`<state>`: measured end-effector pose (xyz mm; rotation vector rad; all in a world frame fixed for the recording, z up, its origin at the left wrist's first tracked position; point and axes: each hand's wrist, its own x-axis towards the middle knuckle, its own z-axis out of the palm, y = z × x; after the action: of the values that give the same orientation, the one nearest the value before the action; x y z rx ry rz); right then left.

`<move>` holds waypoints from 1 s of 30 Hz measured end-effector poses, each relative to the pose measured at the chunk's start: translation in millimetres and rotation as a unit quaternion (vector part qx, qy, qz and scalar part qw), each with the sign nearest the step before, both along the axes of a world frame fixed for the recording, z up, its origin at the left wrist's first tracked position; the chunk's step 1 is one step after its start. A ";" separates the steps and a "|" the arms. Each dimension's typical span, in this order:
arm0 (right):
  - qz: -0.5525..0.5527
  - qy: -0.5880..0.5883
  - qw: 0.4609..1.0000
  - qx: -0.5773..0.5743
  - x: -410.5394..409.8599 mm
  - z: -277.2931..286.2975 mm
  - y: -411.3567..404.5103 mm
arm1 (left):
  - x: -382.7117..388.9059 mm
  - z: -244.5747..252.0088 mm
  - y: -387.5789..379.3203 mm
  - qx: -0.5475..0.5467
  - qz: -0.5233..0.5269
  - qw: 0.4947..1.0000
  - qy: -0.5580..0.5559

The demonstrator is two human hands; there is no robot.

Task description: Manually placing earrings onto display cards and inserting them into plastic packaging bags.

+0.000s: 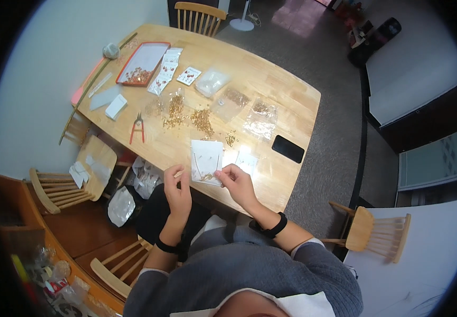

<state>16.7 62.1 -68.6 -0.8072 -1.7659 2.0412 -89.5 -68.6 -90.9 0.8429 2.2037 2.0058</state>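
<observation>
In front of me a white jewelry card (207,152) lies by the near table edge. A thin necklace (197,169) hangs in a V across it, with a gold pendant at the bottom and a pair of tiny studs above. My right hand (238,184) pinches at the card's lower right, thumb and forefinger on the necklace beside the pendant; the exact grip is partly hidden. Left of the card, my left hand (177,188) is raised with bent fingers apart and nothing visible in it. A second white card (246,161) with small earrings lies beyond my right hand.
Loose gold-coloured findings (202,121) lie in piles, near clear plastic bags (261,123). Red-handled pliers (137,128) rest at left, near blank cards (116,106). A red-rimmed tray (143,59) stands farther back; a phone (287,149) lies at right. Wooden chairs (360,229) stand around.
</observation>
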 end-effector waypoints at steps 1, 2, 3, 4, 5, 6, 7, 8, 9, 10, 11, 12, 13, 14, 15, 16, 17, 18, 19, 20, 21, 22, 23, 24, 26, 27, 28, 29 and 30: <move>-0.036 -0.005 0.996 0.082 -3.1 -2.1 -2.9 | -1.1 6.5 -2.2 -0.067 -0.040 0.997 0.015; -0.051 0.018 0.989 0.141 -6.6 -8.0 -4.1 | 0.0 5.9 1.8 -0.065 -0.074 0.995 0.008; -0.052 0.021 0.988 0.142 -10.7 -8.0 -8.6 | 4.1 3.5 3.4 -0.067 -0.102 0.993 -0.001; -0.028 0.025 0.978 0.206 -14.8 -6.3 -14.3 | 10.5 0.2 3.8 -0.032 -0.128 0.987 -0.094; -0.005 0.029 0.963 0.268 -18.6 -5.4 -20.2 | 12.2 -16.6 4.9 0.024 -0.146 0.979 -0.140; 0.018 0.040 0.964 0.262 -20.8 -8.0 -23.3 | 12.8 -18.3 11.6 0.080 -0.142 0.974 -0.156; 0.013 0.040 0.964 0.263 -24.1 -10.9 -26.7 | 12.5 -18.7 16.7 0.134 -0.138 0.966 -0.173; 0.034 0.031 0.958 0.284 -28.0 -14.3 -30.6 | 10.3 -19.1 18.8 0.134 -0.142 0.966 -0.172; 0.056 0.022 0.950 0.305 -31.6 -18.1 -32.6 | 7.4 -18.8 21.8 0.151 -0.105 0.949 -0.256; 0.075 0.034 0.945 0.317 -34.7 -23.1 -33.6 | 4.1 -19.0 24.3 0.165 -0.066 0.924 -0.338; 0.072 0.032 0.945 0.316 -38.2 -28.3 -33.0 | -1.4 -21.3 27.7 0.163 -0.069 0.924 -0.339; 0.095 0.055 0.939 0.327 -41.5 -31.6 -32.8 | -7.8 -28.1 31.0 0.191 -0.021 0.901 -0.390; 0.117 0.078 0.931 0.336 -43.1 -34.1 -33.2 | -13.0 -33.6 32.8 0.217 0.028 0.872 -0.438; 0.129 0.075 0.927 0.345 -45.6 -42.2 -30.8 | -20.0 -40.4 33.2 0.235 0.020 0.883 -0.407; 0.131 0.082 0.920 0.360 -46.1 -47.6 -27.1 | -26.6 -46.0 32.3 0.207 0.006 0.893 -0.400; 0.153 0.060 0.921 0.353 -45.3 -54.9 -25.4 | -36.5 -59.6 28.8 0.170 0.006 0.920 -0.353; 0.175 0.038 0.922 0.344 -42.1 -62.1 -21.5 | -44.0 -73.2 25.8 0.131 0.005 0.943 -0.304; 0.219 -0.006 0.904 0.366 -37.6 -74.5 -13.1 | -47.6 -78.5 25.3 0.100 0.001 0.948 -0.301; 0.277 -0.063 0.894 0.347 -30.7 -82.9 -1.6 | -49.1 -77.4 27.7 0.094 -0.003 0.948 -0.305; 0.303 -0.137 0.884 0.328 -21.2 -95.2 7.6 | -49.7 -75.9 29.3 0.055 -0.068 0.942 -0.324; 0.334 -0.218 0.861 0.317 -9.2 -111.8 21.2 | -48.7 -74.9 31.4 0.017 -0.132 0.931 -0.341; 0.336 -0.307 0.831 0.320 -3.8 -112.3 31.6 | -46.6 -82.8 30.7 -0.001 -0.159 0.920 -0.357; 0.288 -0.381 0.826 0.299 5.5 -111.8 40.7 | -42.7 -90.3 29.4 -0.006 -0.157 0.919 -0.361; 0.186 -0.446 0.816 0.317 15.4 -120.9 51.8 | -37.5 -95.4 34.2 -0.037 -0.199 0.907 -0.368; 0.051 -0.473 0.819 0.320 31.6 -126.0 71.0 | -27.4 -106.7 42.0 -0.071 -0.264 0.877 -0.395; 0.016 -0.477 0.830 0.288 37.6 -127.9 81.0 | -22.5 -115.8 47.3 -0.072 -0.263 0.876 -0.397; -0.012 -0.456 0.845 0.280 47.8 -138.5 90.2 | -17.4 -121.8 57.6 -0.083 -0.287 0.870 -0.393; -0.040 -0.434 0.858 0.272 55.1 -150.2 96.0 | -12.5 -127.1 66.7 -0.093 -0.310 0.862 -0.389; -0.042 -0.435 0.858 0.270 58.6 -161.9 99.1 | -7.0 -128.3 77.6 -0.096 -0.327 0.851 -0.399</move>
<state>75.3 161.2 -230.4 -1.7114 -2.4958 1.0096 -96.6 8.9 -219.2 0.4839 1.3528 1.3886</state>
